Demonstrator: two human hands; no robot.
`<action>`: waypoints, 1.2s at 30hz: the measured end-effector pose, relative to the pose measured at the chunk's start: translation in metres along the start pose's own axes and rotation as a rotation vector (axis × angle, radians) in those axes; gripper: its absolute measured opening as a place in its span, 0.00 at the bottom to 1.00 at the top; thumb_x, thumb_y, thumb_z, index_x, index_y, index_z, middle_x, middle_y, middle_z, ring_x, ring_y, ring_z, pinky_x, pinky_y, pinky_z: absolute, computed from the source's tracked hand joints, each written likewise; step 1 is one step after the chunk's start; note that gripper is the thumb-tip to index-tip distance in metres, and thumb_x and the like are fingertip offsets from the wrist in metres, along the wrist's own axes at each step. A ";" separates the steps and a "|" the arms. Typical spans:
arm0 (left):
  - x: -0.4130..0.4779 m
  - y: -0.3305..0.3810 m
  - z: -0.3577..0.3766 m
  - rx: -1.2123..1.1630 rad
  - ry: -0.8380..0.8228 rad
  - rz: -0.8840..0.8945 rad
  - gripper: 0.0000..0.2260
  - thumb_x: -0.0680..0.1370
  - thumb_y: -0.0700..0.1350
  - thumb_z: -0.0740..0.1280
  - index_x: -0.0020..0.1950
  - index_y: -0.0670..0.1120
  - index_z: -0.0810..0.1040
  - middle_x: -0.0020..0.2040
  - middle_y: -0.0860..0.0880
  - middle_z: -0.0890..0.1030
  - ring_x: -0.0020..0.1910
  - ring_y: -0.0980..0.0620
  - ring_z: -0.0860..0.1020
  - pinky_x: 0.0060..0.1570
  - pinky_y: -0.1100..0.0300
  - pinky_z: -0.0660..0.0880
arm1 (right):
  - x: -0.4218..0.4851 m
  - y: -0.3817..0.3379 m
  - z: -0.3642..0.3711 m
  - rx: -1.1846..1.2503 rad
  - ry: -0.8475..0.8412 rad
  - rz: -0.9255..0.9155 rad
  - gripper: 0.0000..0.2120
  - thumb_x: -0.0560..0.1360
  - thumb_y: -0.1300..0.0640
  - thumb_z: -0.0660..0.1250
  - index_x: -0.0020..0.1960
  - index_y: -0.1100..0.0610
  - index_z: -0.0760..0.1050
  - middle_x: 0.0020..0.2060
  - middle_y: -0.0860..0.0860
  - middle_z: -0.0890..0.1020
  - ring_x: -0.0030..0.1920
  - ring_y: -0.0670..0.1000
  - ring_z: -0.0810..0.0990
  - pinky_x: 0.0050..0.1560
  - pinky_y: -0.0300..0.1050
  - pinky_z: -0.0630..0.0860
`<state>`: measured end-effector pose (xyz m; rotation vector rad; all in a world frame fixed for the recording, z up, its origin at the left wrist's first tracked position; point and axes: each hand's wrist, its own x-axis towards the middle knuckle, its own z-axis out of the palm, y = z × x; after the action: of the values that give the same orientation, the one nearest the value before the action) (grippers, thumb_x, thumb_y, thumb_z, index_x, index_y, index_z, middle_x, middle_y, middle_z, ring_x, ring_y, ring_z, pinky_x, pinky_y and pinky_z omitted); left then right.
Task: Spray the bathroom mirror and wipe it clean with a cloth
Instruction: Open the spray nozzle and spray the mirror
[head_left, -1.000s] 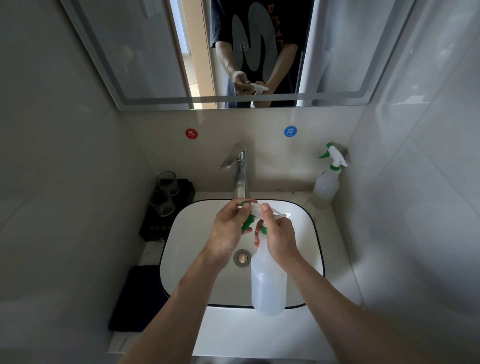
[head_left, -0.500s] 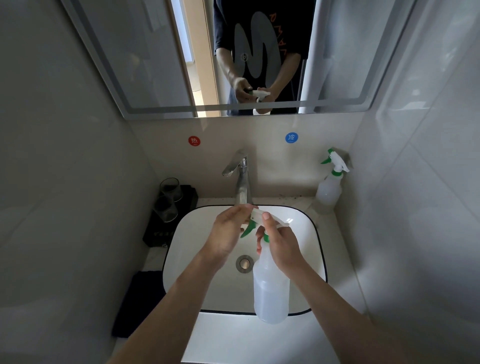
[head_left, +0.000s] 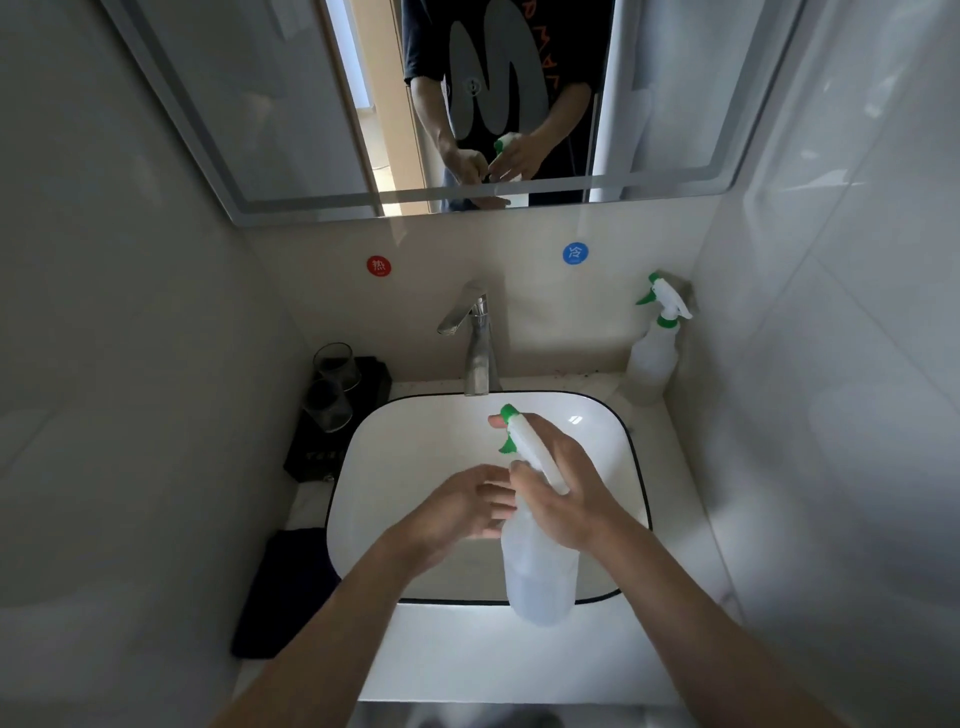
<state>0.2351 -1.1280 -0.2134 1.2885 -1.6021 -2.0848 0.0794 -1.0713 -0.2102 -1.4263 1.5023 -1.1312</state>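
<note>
A: So where is the translucent plastic spray bottle with the green trigger (head_left: 540, 571)?

B: It hangs over the front edge of the white black-rimmed basin (head_left: 363, 457), with the right hand (head_left: 566, 488) clasped round its neck. The left hand (head_left: 462, 509) lies slack beside the bottle's shoulder, gripping nothing.

A: And the risk?

B: The nozzle looks aimed low, toward the chrome tap (head_left: 478, 348) — a squeeze now would likely wet the wall, not the large wall mirror (head_left: 249, 114). The bottle needs to rise first.

A: Anything else?

B: The dark folded cloth (head_left: 283, 592) lies at the counter's front left edge, in neither hand. After a heavy spray, drips may run before it's fetched — and a one-handed neck grip could slip.
</note>
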 end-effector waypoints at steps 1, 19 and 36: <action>-0.001 -0.007 0.003 0.050 -0.054 0.006 0.32 0.64 0.35 0.62 0.69 0.40 0.74 0.64 0.42 0.81 0.64 0.45 0.80 0.67 0.47 0.75 | 0.000 0.000 0.005 0.048 0.040 0.009 0.21 0.72 0.55 0.59 0.63 0.44 0.77 0.57 0.42 0.80 0.58 0.43 0.78 0.58 0.36 0.74; 0.010 -0.055 0.030 0.426 0.135 0.077 0.41 0.64 0.63 0.77 0.73 0.63 0.61 0.66 0.54 0.72 0.62 0.51 0.75 0.51 0.47 0.84 | 0.029 0.007 0.029 0.101 0.316 0.172 0.13 0.79 0.46 0.66 0.40 0.53 0.74 0.32 0.50 0.78 0.31 0.45 0.75 0.34 0.34 0.72; -0.001 -0.020 0.015 0.695 0.361 0.307 0.42 0.59 0.72 0.72 0.69 0.58 0.65 0.61 0.60 0.79 0.58 0.56 0.79 0.58 0.55 0.79 | 0.039 -0.055 0.032 0.203 0.397 0.092 0.04 0.75 0.54 0.68 0.44 0.51 0.81 0.44 0.51 0.87 0.39 0.43 0.80 0.44 0.40 0.74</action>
<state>0.2312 -1.1100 -0.2298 1.3738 -2.2461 -1.0625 0.1243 -1.1126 -0.1665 -1.0247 1.6444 -1.5251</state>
